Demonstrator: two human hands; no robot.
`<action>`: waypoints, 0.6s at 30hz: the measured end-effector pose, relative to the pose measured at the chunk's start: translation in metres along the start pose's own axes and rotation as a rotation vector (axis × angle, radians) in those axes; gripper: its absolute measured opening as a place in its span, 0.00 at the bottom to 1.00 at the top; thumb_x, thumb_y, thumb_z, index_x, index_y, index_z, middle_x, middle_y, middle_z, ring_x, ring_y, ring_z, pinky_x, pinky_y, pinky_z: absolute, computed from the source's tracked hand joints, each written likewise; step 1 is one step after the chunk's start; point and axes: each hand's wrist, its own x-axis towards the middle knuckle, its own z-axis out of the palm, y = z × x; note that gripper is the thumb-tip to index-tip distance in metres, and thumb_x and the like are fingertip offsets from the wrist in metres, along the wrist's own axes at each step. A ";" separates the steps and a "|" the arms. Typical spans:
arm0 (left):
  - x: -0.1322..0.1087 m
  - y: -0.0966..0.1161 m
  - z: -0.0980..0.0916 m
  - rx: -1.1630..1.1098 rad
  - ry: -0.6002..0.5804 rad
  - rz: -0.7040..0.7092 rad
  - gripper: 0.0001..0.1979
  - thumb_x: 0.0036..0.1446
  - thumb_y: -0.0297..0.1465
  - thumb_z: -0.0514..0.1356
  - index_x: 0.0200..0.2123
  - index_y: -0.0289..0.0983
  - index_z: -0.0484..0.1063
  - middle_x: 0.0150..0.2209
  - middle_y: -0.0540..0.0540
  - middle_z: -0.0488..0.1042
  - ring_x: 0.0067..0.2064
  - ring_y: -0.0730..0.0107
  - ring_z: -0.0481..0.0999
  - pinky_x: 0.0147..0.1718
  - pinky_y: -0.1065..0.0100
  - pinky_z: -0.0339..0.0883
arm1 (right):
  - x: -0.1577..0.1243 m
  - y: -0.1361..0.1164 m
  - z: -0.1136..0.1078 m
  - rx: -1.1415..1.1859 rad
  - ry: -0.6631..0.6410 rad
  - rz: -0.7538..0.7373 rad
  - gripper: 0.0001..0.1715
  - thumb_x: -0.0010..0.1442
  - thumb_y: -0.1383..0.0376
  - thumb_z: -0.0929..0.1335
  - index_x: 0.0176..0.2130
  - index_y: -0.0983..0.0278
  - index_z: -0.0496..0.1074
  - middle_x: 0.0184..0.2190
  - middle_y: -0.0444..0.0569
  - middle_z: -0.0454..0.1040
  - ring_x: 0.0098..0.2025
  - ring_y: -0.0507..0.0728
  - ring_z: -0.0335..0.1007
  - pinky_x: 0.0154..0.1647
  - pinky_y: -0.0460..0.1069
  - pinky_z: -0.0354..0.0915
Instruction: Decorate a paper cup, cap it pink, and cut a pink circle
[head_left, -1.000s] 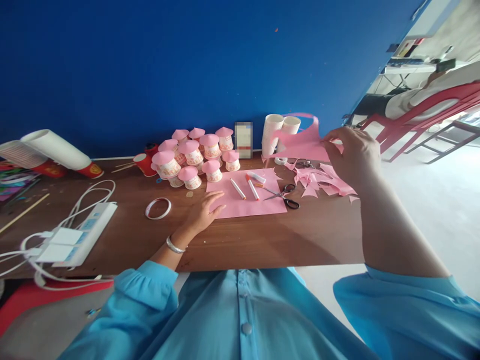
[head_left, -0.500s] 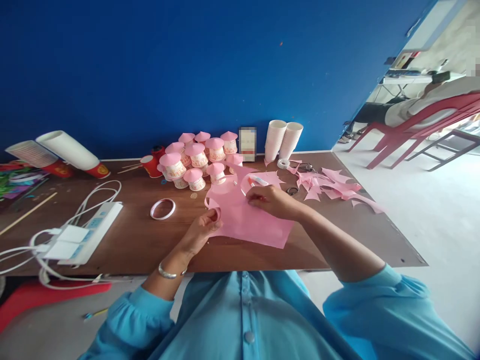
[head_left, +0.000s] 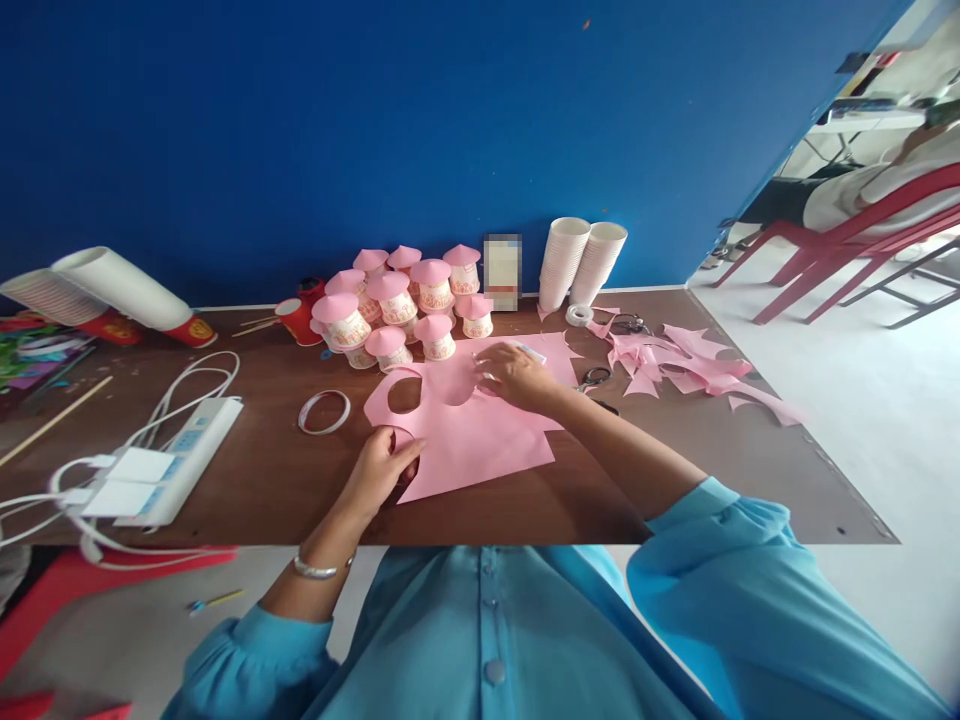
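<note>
A pink paper sheet (head_left: 480, 440) lies on the brown table, with a round hole near its left end and curved cuts along its edges. My left hand (head_left: 379, 470) grips its near left edge, thumb on top and the other fingers partly hidden. Over the sheet's far part is my right hand (head_left: 517, 378), palm down, fingers apart, fingertips at the paper. A white and blue pen-like object (head_left: 531, 352) shows just behind the right hand; I cannot tell whether the hand touches it. Scissors (head_left: 596, 378) lie right of that hand, partly covered.
Several paper cups with pink cone roofs (head_left: 435, 335) stand behind the sheet. Cup stacks (head_left: 566, 262) stand by the blue wall. Pink scraps (head_left: 675, 362) lie at right, a tape roll (head_left: 324, 412) at left, near a power strip (head_left: 196, 450) with cables.
The sheet has turned and shifted left, and its round hole now shows. My left hand has moved left and lower with the edge. My right hand's fingers have spread from a closed pinch.
</note>
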 end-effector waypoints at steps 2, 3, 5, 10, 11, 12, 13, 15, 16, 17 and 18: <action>0.005 -0.001 -0.001 0.044 0.003 0.006 0.22 0.54 0.46 0.65 0.25 0.42 0.56 0.15 0.56 0.67 0.18 0.73 0.65 0.19 0.71 0.57 | -0.001 0.017 -0.001 -0.053 0.020 0.022 0.22 0.68 0.67 0.69 0.60 0.59 0.75 0.69 0.58 0.66 0.73 0.71 0.54 0.72 0.72 0.52; 0.007 -0.002 -0.002 0.061 0.000 0.004 0.21 0.54 0.45 0.65 0.25 0.42 0.56 0.15 0.56 0.67 0.18 0.73 0.66 0.20 0.71 0.58 | -0.002 0.024 0.000 -0.073 0.010 0.019 0.24 0.68 0.65 0.69 0.62 0.58 0.73 0.71 0.57 0.63 0.75 0.72 0.50 0.73 0.73 0.50; 0.013 -0.003 -0.005 0.114 -0.004 0.002 0.20 0.53 0.42 0.66 0.24 0.43 0.56 0.14 0.56 0.67 0.18 0.72 0.67 0.20 0.71 0.58 | -0.005 0.033 0.003 -0.139 -0.031 0.008 0.27 0.69 0.60 0.69 0.65 0.55 0.70 0.74 0.53 0.59 0.76 0.74 0.45 0.73 0.76 0.48; 0.026 0.001 -0.011 0.234 -0.001 0.002 0.21 0.51 0.41 0.66 0.24 0.43 0.54 0.14 0.57 0.67 0.17 0.72 0.65 0.20 0.70 0.56 | -0.010 0.043 0.013 -0.256 -0.088 0.010 0.22 0.74 0.57 0.63 0.63 0.50 0.72 0.72 0.48 0.64 0.74 0.72 0.51 0.69 0.77 0.54; 0.028 0.003 -0.011 0.254 -0.003 0.006 0.21 0.52 0.41 0.66 0.24 0.43 0.54 0.14 0.57 0.67 0.18 0.72 0.65 0.21 0.70 0.56 | -0.011 0.045 0.013 -0.266 -0.081 0.024 0.22 0.73 0.59 0.62 0.62 0.52 0.72 0.70 0.51 0.65 0.74 0.71 0.53 0.69 0.76 0.56; 0.030 0.005 -0.011 0.272 -0.011 0.014 0.20 0.52 0.41 0.65 0.24 0.43 0.54 0.14 0.57 0.66 0.18 0.72 0.66 0.22 0.70 0.56 | -0.012 0.049 0.012 -0.277 -0.070 0.039 0.22 0.73 0.61 0.63 0.63 0.55 0.72 0.69 0.54 0.67 0.73 0.71 0.55 0.68 0.75 0.57; 0.032 0.008 -0.010 0.289 -0.022 0.023 0.21 0.52 0.41 0.65 0.24 0.43 0.54 0.14 0.57 0.66 0.18 0.72 0.66 0.23 0.70 0.57 | -0.014 0.053 0.010 -0.287 -0.059 0.052 0.23 0.71 0.63 0.63 0.63 0.58 0.72 0.68 0.56 0.69 0.72 0.70 0.57 0.69 0.74 0.58; 0.035 0.012 -0.008 0.323 -0.049 0.044 0.21 0.53 0.42 0.65 0.24 0.43 0.53 0.14 0.57 0.66 0.19 0.70 0.69 0.24 0.69 0.59 | -0.019 0.062 0.004 -0.302 -0.035 0.061 0.25 0.70 0.66 0.63 0.64 0.59 0.71 0.66 0.56 0.71 0.70 0.67 0.60 0.70 0.68 0.61; 0.036 0.014 -0.006 0.345 -0.059 0.047 0.22 0.53 0.42 0.64 0.23 0.43 0.53 0.14 0.57 0.66 0.19 0.70 0.70 0.24 0.69 0.59 | -0.023 0.066 0.001 -0.308 -0.021 0.064 0.26 0.69 0.67 0.64 0.64 0.59 0.71 0.65 0.55 0.72 0.70 0.66 0.61 0.70 0.66 0.62; 0.038 0.015 -0.005 0.369 -0.066 0.045 0.22 0.54 0.42 0.64 0.23 0.43 0.52 0.14 0.57 0.67 0.19 0.69 0.71 0.24 0.69 0.59 | -0.027 0.070 -0.002 -0.315 -0.007 0.071 0.26 0.68 0.67 0.64 0.63 0.58 0.72 0.65 0.55 0.72 0.70 0.67 0.61 0.69 0.66 0.63; 0.039 0.016 -0.004 0.393 -0.070 0.039 0.22 0.54 0.42 0.64 0.23 0.43 0.52 0.13 0.56 0.68 0.19 0.69 0.71 0.24 0.69 0.59 | -0.031 0.074 -0.005 -0.323 0.008 0.083 0.25 0.68 0.66 0.64 0.62 0.58 0.72 0.65 0.55 0.72 0.69 0.68 0.61 0.67 0.66 0.65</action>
